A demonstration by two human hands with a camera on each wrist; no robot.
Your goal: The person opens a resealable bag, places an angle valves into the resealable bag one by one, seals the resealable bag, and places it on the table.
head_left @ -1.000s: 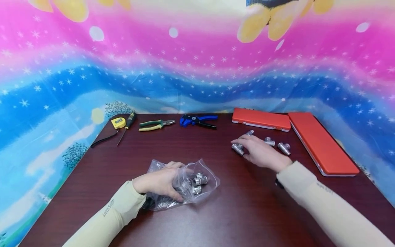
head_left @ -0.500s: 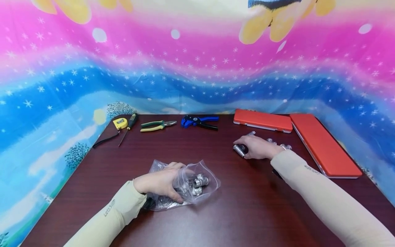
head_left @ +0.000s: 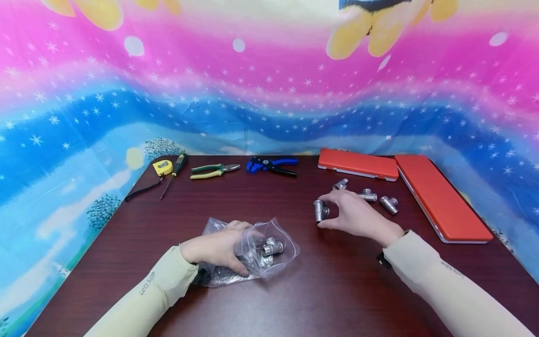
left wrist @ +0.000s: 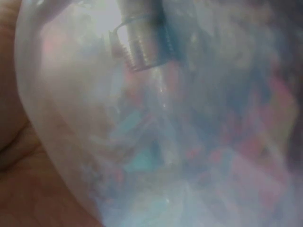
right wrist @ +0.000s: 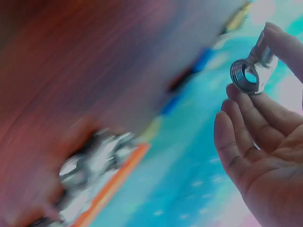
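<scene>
My right hand (head_left: 358,213) pinches a silver metal tee fitting (head_left: 321,211) between thumb and fingers. In the right wrist view, the threaded mouth of this tee fitting (right wrist: 246,76) shows between the thumb and fingertips. My left hand (head_left: 219,248) grips a clear zip bag (head_left: 282,269) lying at the front middle of the table, its mouth spread toward the right. Inside it are several metal fittings (head_left: 271,246), partly hidden by the hand. The left wrist view looks through blurred plastic at one threaded fitting (left wrist: 144,45).
Behind and right of the right hand lie more tee fittings (head_left: 389,204). Two red cases (head_left: 446,199) border the table (head_left: 236,201) at back right. Along the back edge are a wire stripper (head_left: 269,164), pliers (head_left: 214,171), a screwdriver (head_left: 178,166) and a yellow tape measure (head_left: 162,167).
My right hand has closed on the nearest tee fitting and lifted it, turning it more upright. The left hand and bag stay in place.
</scene>
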